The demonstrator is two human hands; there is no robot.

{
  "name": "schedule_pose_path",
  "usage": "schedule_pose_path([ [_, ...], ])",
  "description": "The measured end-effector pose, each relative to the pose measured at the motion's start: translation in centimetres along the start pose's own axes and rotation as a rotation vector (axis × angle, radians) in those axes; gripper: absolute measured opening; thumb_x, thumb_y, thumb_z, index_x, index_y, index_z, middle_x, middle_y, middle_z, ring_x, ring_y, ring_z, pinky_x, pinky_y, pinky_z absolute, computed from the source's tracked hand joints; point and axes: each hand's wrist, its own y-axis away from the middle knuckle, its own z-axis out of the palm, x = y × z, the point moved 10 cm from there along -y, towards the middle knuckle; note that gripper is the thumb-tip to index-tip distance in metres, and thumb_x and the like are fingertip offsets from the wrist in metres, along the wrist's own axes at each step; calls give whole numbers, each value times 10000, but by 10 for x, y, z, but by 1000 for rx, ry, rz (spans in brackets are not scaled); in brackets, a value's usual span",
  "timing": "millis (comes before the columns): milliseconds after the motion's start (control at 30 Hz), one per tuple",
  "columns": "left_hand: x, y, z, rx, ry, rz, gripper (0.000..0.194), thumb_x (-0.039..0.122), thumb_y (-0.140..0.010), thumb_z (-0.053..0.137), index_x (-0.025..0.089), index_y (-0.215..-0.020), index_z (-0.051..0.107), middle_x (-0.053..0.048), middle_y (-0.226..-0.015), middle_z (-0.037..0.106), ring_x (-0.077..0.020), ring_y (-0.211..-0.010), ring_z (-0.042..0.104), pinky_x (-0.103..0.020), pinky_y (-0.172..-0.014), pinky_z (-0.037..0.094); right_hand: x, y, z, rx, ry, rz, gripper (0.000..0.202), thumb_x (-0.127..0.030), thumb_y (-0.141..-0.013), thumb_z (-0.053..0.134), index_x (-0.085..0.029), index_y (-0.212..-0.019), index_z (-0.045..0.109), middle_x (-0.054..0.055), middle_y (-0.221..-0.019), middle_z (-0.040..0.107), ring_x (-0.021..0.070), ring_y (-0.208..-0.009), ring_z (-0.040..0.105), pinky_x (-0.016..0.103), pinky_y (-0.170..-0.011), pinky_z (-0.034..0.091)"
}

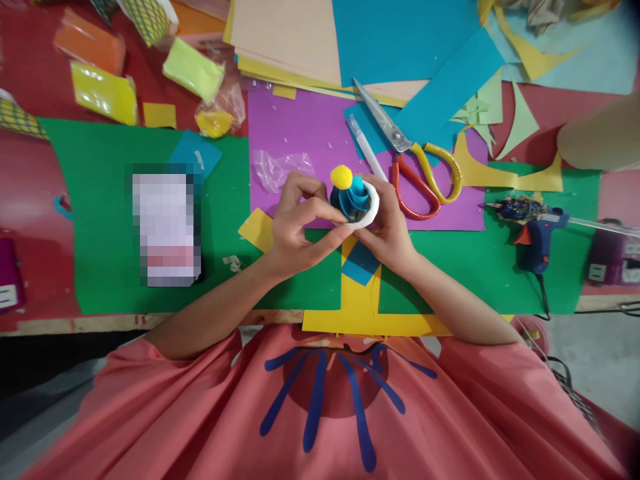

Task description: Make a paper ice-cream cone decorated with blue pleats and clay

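Observation:
A small blue paper craft point(356, 200) with curled blue strips, a yellow ball point(341, 177) at its upper left and a white rim point(373, 207) on its right side is held above the table. My left hand point(305, 223) pinches its lower left edge with thumb and fingers. Wrapped round the right side of the white rim is my right hand point(385, 223), its thumb near the bottom. The fingers behind the craft are partly hidden.
Scissors point(397, 137) with red and yellow handles and a white pen point(367, 148) lie beyond my hands. A blue glue gun point(539, 240) is at the right, a blurred phone point(165, 227) at the left. Clay packets point(104, 92) and paper sheets point(410, 40) lie farther back.

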Motion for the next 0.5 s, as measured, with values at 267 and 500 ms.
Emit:
schedule_pose_path([
  [267,-9,1,3,-33,37,-53,118,407,-852,692,290,-842,679,-4,-816,515,-149,-814,563,-316,-691,514,-1,1,-3,20,6,-45,493,-452,-938,561,-275,-1361,383,102,-1373,553,237,-1302,567,428,-1082,512],
  [500,-9,1,3,-38,83,-40,109,399,-880,672,290,-878,676,-10,-821,495,-151,-821,546,-333,-679,499,9,1,-4,38,-32,53,540,-460,-890,631,-261,-1339,406,87,-1335,583,228,-1242,607,400,-1060,526],
])
